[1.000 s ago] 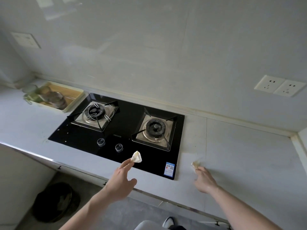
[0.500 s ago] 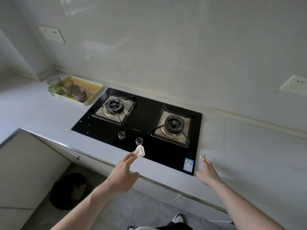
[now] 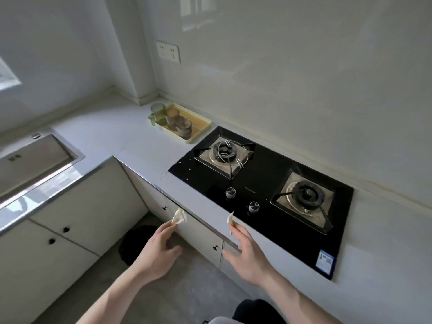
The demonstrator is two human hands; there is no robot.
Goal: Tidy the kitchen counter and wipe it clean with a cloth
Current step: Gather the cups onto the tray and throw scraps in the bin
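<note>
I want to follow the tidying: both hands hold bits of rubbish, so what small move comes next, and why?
Probably drop them in the dark bin on the floor: the left hand pinches a crumpled scrap almost above it; the right hand pinches another scrap.

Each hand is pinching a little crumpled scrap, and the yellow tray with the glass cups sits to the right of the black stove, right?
Not quite. The head view shows the yellow tray left of the black stove. The left hand and right hand do each pinch a crumpled scrap.
</note>
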